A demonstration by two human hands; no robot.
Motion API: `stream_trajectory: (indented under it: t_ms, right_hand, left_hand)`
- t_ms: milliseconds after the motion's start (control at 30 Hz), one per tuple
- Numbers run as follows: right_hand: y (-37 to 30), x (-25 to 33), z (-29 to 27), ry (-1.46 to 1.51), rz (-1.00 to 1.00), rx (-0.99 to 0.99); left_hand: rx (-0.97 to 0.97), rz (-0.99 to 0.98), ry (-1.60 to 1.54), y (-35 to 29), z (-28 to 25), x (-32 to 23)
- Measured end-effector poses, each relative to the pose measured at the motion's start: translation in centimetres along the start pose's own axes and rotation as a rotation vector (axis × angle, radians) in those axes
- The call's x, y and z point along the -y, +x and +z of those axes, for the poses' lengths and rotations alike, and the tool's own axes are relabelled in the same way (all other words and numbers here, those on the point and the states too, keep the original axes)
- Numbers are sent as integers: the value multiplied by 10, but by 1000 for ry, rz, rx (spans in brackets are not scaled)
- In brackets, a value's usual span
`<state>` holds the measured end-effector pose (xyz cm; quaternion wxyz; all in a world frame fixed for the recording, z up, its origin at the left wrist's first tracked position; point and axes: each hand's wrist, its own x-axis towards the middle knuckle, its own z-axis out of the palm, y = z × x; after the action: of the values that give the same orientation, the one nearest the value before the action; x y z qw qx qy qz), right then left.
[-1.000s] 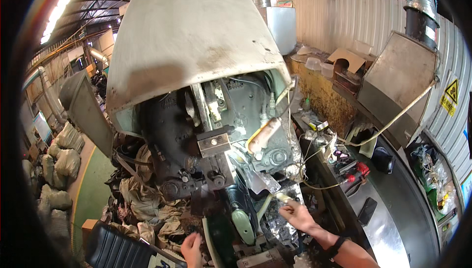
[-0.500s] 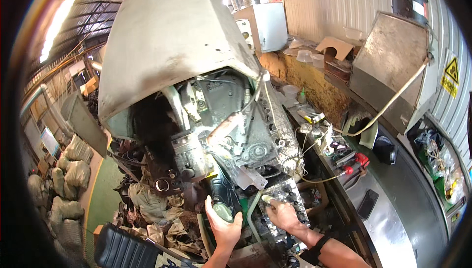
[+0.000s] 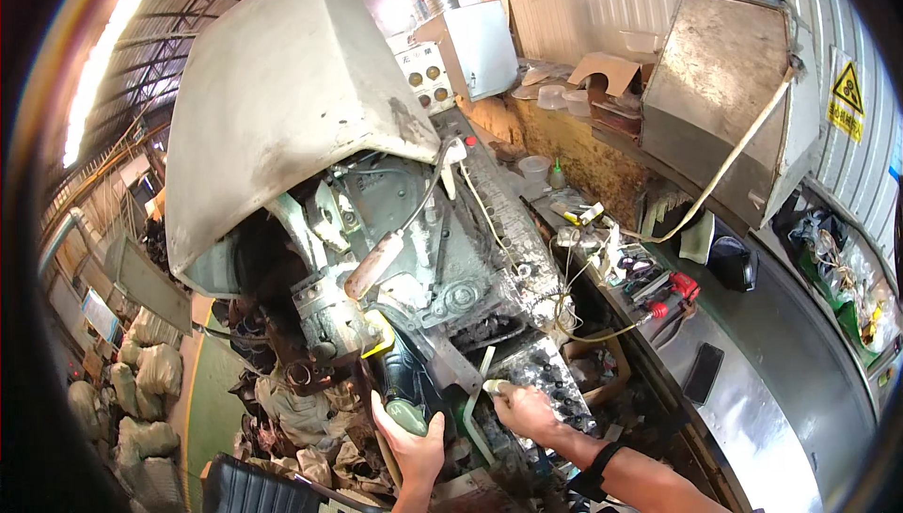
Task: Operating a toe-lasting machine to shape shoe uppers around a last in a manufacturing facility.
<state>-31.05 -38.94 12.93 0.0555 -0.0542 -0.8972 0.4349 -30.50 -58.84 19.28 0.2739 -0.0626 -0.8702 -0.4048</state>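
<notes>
A black shoe with a green end is sitting at the front of a grey machine, its long axis running away from the wearer, slightly leftward, green end facing back. The left hand is wrapping that end, half-open; rightward, the right hand is holding a pale handle in curled fingers.

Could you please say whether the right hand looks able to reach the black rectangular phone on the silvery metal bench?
Probably yes, if the right hand releases the pale cylindrical handle; nothing visible covers the phone.
</notes>
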Motion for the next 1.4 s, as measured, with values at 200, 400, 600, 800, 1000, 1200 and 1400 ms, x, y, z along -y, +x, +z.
stream_trajectory:
  t_ms: [200,400,600,800,1000,1200,1400]
  right_hand:
    - [-1,-8,9,-58,-44,-53]
    - [1,-5,9,-112,13,-61]
    - [2,-9,14,-118,20,-76]
    - [0,-2,8,-84,19,-64]
    - [0,-6,8,-106,63,-33]
    - [-1,5,-2,-77,46,-17]
    - [0,4,1,-37,60,-30]
  left_hand:
    - [91,-198,-285,0,-9,0]
    - [-5,-144,-151,11,-41,38]
    - [117,16,136,17,-52,25]
    - [113,103,290,15,-52,26]
    - [145,178,257,15,-55,32]
    - [135,127,105,20,-53,36]
    - [-7,-292,-415,26,-41,77]
